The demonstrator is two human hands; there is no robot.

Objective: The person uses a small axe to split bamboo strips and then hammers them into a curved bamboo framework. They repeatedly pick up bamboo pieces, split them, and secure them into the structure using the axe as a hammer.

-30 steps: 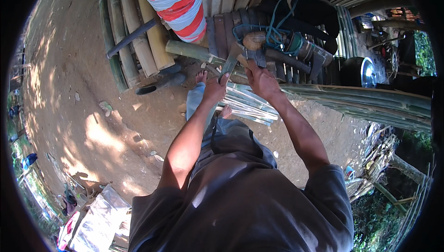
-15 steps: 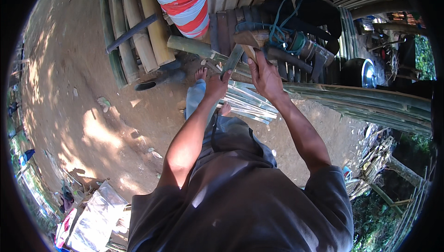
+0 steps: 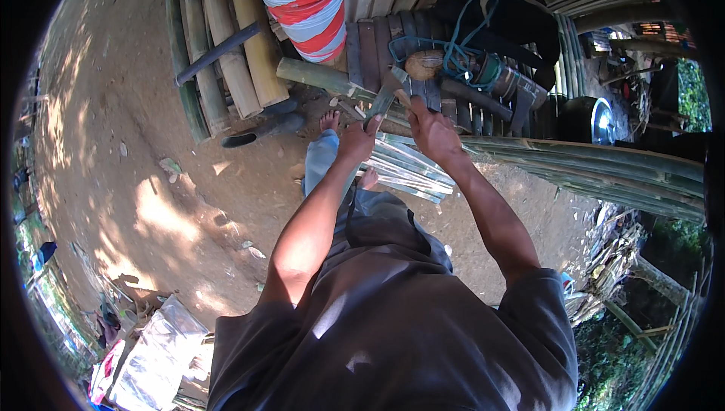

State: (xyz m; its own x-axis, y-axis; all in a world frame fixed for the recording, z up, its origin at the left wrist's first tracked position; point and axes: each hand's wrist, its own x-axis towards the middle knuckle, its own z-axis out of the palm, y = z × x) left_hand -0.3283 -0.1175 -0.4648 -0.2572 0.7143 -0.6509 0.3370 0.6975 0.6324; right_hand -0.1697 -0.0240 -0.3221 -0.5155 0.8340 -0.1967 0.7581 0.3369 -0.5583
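Note:
My left hand (image 3: 355, 141) is closed round a green bamboo strip (image 3: 384, 99), which slants up and away from the fist. Closed on the handle of a chopping knife (image 3: 404, 98), my right hand (image 3: 436, 135) is just to the right of the strip. The knife's blade is turned nearly edge-on and meets or overlaps the strip's far end; whether it has bitten in cannot be made out. Below the hands, a bundle of pale split bamboo strips (image 3: 411, 172) lies near my bare feet.
Ahead is a slatted platform with a red-and-white striped roll (image 3: 302, 5), a thick bamboo length (image 3: 317, 76), a brown rounded object (image 3: 424, 65) and teal cord (image 3: 491, 22). Long bamboo poles (image 3: 589, 166) extend right, beside a shiny metal pot (image 3: 600, 120). A dark tube (image 3: 260, 133) lies left.
The knife blade has turned from broadside to nearly edge-on and come down against the strip's far end. My right hand has moved slightly nearer to me; the left still grips the strip.

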